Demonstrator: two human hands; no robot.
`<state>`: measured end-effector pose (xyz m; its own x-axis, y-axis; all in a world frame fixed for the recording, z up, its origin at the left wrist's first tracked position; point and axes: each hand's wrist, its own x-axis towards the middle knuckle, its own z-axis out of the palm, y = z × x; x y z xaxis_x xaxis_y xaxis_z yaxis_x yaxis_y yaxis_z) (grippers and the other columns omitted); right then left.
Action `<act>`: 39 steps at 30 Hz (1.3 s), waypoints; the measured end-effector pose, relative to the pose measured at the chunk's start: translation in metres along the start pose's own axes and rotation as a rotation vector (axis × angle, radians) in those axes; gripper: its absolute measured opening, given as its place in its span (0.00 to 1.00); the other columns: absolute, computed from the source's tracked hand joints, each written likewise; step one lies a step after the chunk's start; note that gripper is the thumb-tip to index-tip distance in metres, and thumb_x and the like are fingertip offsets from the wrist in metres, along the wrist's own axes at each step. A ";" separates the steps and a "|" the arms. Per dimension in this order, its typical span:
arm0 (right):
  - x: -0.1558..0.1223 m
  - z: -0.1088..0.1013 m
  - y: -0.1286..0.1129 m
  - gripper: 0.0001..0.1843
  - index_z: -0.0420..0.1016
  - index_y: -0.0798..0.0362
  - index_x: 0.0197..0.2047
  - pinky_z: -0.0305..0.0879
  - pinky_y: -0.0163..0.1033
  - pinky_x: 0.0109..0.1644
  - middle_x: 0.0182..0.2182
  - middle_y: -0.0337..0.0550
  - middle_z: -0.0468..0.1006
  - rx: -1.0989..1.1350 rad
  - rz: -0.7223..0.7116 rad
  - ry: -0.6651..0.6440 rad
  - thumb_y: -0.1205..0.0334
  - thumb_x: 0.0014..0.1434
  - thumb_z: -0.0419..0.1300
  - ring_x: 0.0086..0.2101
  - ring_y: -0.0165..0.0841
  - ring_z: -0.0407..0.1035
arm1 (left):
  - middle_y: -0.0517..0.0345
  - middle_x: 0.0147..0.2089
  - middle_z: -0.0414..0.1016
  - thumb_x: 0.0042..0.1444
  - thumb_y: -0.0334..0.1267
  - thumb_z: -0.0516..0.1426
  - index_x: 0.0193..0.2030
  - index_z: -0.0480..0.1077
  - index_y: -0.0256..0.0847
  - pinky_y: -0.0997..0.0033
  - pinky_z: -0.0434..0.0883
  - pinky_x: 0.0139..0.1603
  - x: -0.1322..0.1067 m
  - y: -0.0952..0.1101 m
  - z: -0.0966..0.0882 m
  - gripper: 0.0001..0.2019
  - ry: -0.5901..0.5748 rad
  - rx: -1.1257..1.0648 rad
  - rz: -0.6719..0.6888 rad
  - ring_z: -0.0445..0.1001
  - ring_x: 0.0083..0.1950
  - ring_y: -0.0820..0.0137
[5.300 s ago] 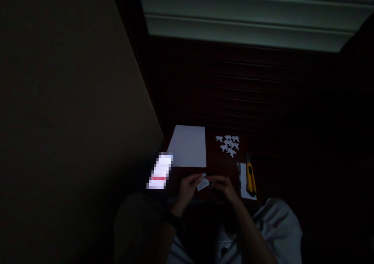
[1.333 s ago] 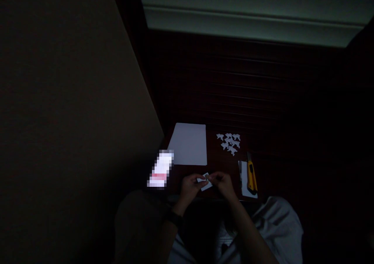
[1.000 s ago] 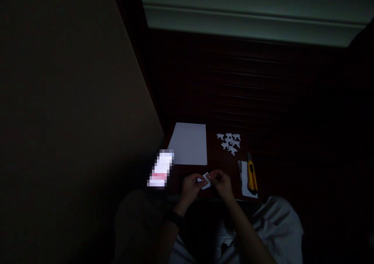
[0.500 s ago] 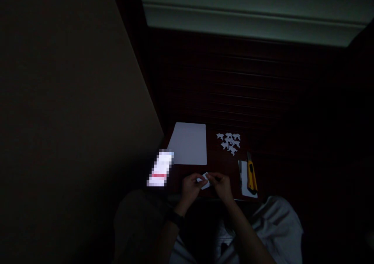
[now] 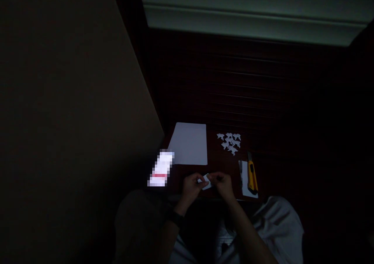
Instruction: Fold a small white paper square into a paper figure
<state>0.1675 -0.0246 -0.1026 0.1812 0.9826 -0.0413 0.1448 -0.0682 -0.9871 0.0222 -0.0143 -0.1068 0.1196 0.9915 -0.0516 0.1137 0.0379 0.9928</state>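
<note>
Near the table's front edge, a small piece of white paper (image 5: pixel 207 186) is pinched between my two hands. My left hand (image 5: pixel 191 186) grips its left side, thumb and forefinger closed on it. On the other side my right hand (image 5: pixel 223 185) is closed on the paper's upper right part. The fingers cover much of the piece, so its folds are hard to make out. Beyond my right hand lies a cluster of several small folded white paper figures (image 5: pixel 230 142).
A stack of white paper (image 5: pixel 189 143) lies at the back left, beside a lit, blurred screen (image 5: pixel 161 168). On the right, a yellow utility knife (image 5: pixel 251 176) rests on smaller white paper (image 5: pixel 245 180). A wall (image 5: pixel 87 100) stands close on the left; the dark table (image 5: pixel 219 166) is small.
Both hands keep hold of the small paper, with only a slight shift of the fingers on it. The other things on the table stay where they were.
</note>
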 end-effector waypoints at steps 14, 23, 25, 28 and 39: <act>0.001 -0.001 0.001 0.12 0.76 0.57 0.28 0.60 0.33 0.23 0.20 0.42 0.75 0.039 0.052 -0.024 0.56 0.46 0.61 0.20 0.30 0.66 | 0.59 0.32 0.71 0.46 0.36 0.58 0.39 0.62 0.39 0.76 0.66 0.31 -0.003 0.022 -0.015 0.13 -0.201 -0.169 -0.021 0.71 0.32 0.71; -0.001 -0.002 0.003 0.11 0.76 0.57 0.28 0.60 0.33 0.23 0.23 0.44 0.76 0.010 0.043 -0.056 0.57 0.46 0.60 0.22 0.31 0.67 | 0.61 0.26 0.71 0.39 0.38 0.63 0.35 0.64 0.37 0.77 0.64 0.25 0.007 0.009 -0.007 0.17 -0.234 -0.144 -0.068 0.71 0.27 0.72; -0.001 -0.002 0.002 0.11 0.76 0.57 0.28 0.60 0.32 0.23 0.22 0.43 0.76 0.021 0.051 -0.055 0.57 0.46 0.60 0.21 0.31 0.66 | 0.60 0.26 0.71 0.37 0.37 0.64 0.35 0.64 0.36 0.77 0.64 0.25 0.009 0.009 -0.008 0.18 -0.254 -0.150 -0.078 0.71 0.27 0.72; 0.000 -0.002 0.001 0.09 0.76 0.57 0.27 0.61 0.32 0.24 0.23 0.43 0.76 0.029 0.048 -0.055 0.59 0.46 0.60 0.22 0.31 0.67 | 0.60 0.25 0.71 0.37 0.38 0.64 0.35 0.65 0.36 0.77 0.64 0.25 0.012 0.012 -0.010 0.18 -0.273 -0.134 -0.096 0.71 0.26 0.72; -0.001 0.000 0.003 0.06 0.76 0.56 0.27 0.63 0.33 0.29 0.25 0.44 0.77 0.002 -0.009 -0.109 0.65 0.45 0.58 0.26 0.32 0.69 | 0.66 0.21 0.66 0.29 0.34 0.65 0.33 0.66 0.36 0.80 0.57 0.20 0.029 0.016 -0.011 0.20 -0.391 0.004 -0.179 0.64 0.21 0.77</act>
<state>0.1678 -0.0258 -0.1058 0.0730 0.9961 -0.0492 0.1437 -0.0593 -0.9878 0.0169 0.0160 -0.0913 0.4625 0.8474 -0.2607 0.1707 0.2035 0.9641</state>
